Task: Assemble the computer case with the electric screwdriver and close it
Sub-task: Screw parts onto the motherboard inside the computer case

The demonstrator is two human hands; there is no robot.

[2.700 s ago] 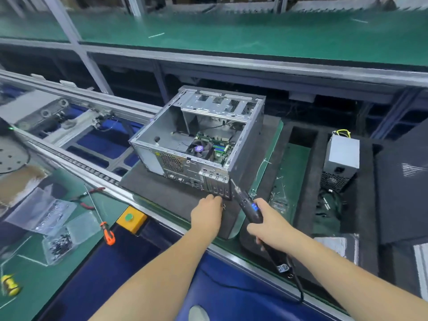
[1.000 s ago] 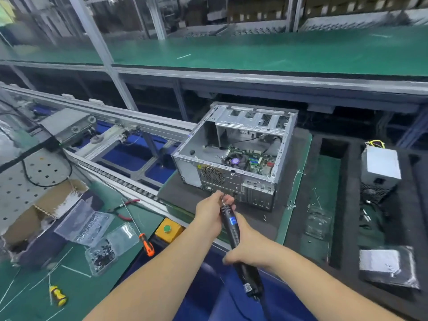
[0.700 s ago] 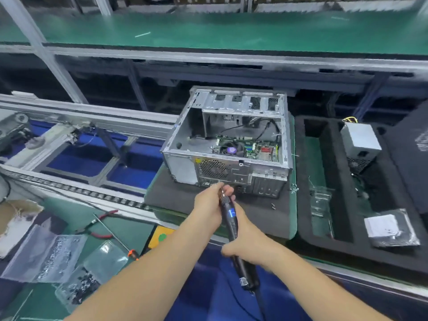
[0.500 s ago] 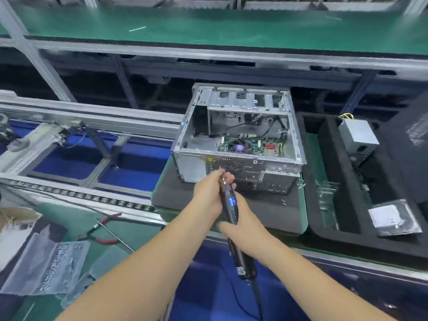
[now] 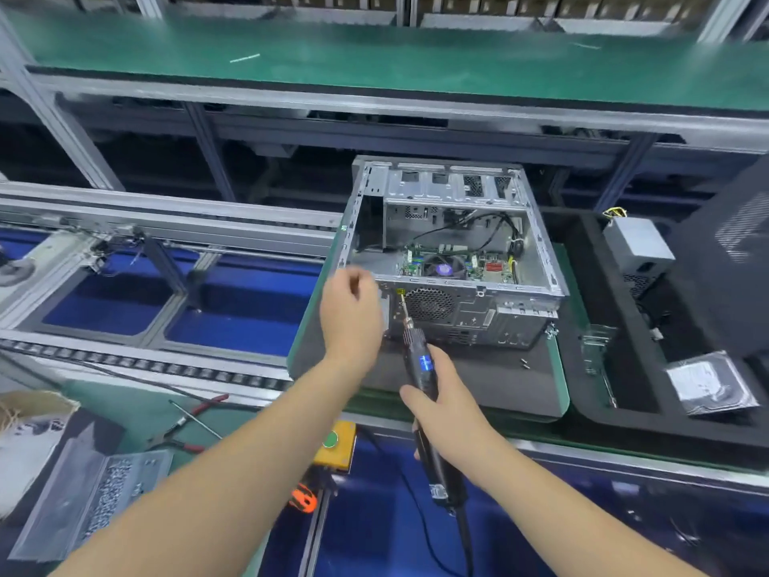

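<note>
Fingers (image 5: pixel 420 399) of right hand (image 5: pixel 447 414) grip one electric screwdriver (image 5: pixel 421 364); left hand (image 5: pixel 349 314) blurred, grip unclear; one computer case (image 5: pixel 491 310).

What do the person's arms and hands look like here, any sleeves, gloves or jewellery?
Both forearms are bare right to the bottom edge of the head view, with no sleeve in sight. The left hand and right hand wear no gloves, and no watch, wristband or ring shows. The left hand's fingertips are motion-blurred.

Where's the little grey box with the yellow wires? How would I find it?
Start at the big open computer case on the dark mat. Look right, into the black foam tray. The power supply stands at its far end: the only plain grey metal box there, yellow wires on top.
</note>
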